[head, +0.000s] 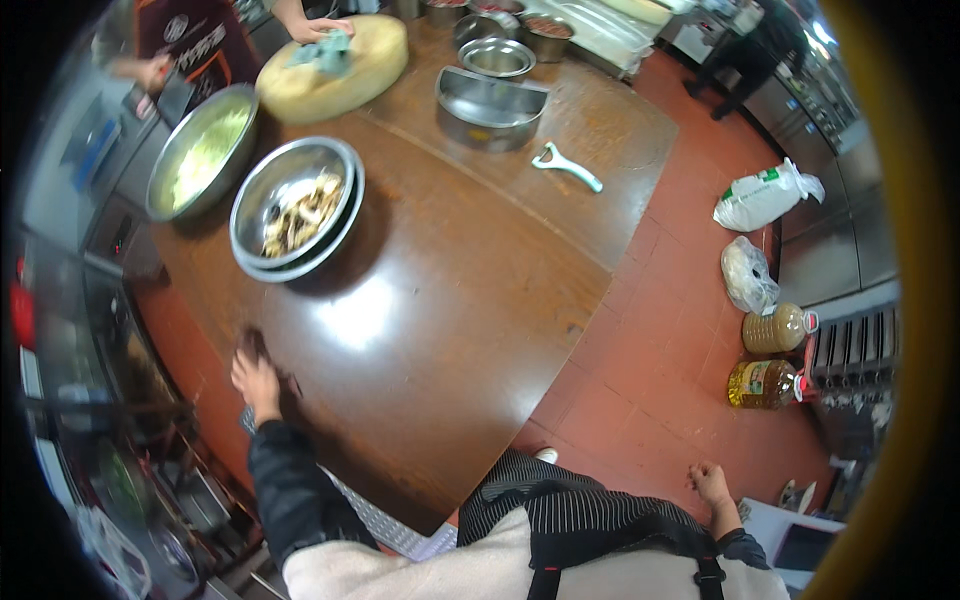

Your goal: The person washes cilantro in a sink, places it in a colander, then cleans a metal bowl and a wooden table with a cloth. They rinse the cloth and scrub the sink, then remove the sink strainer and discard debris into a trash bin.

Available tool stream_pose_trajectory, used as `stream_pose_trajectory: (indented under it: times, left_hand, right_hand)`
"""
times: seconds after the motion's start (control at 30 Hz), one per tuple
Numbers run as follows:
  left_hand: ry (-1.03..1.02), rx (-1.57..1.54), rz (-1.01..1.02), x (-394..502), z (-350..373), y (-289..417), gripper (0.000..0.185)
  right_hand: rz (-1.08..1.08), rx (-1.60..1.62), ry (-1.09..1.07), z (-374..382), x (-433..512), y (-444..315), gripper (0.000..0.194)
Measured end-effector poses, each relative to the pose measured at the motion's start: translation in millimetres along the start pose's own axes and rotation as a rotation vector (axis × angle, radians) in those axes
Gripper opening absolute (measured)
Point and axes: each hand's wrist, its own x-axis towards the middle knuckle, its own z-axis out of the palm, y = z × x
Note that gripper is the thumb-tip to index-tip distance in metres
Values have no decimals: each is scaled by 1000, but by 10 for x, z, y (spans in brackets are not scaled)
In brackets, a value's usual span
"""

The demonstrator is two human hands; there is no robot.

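My left hand (256, 381) is at the left edge of a brown wooden table (450, 315), fingers spread and holding nothing that I can see. A dark mark or shadow lies beside its fingertips. Farther along the table are two nested steel bowls (296, 208); sliced mushrooms (306, 217) lie in the upper one. My right hand (709, 484) hangs off the table over the red tiled floor, its fingers loosely bent, with no object visible in it. A white and green Y-peeler (568, 166) rests near the table's right edge.
A co-worker's hand (315, 30) presses a cloth (324, 54) on a round chopping block (375, 60). Beside it is a steel bowl of shredded greens (206, 161). A half-round steel container (491, 124) stands behind the peeler. Oil jugs (761, 384) and a white sack (765, 196) line the floor.
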Motion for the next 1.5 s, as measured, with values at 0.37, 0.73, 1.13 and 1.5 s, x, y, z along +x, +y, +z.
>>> stream_pose_trajectory:
  times: [0.37, 0.73, 1.13, 1.5]
  left_hand:
    - [-196, -120, 467, -2379, -273, 1928, 69]
    - [-677, -795, 543, -2827, -153, 4834, 57]
    - [-423, -1094, 626, -2106, -491, 5502, 46]
    - [-515, -894, -144, -2398, -461, 4980, 38]
  right_hand:
    - [-223, -71, -92, 133, 1220, -629, 23]
    - [-439, 347, -717, -294, 2540, -2651, 53]
    - [-863, 562, -425, -700, 3028, -4745, 34]
    - [-1704, -501, -167, 622, 3662, -5415, 36]
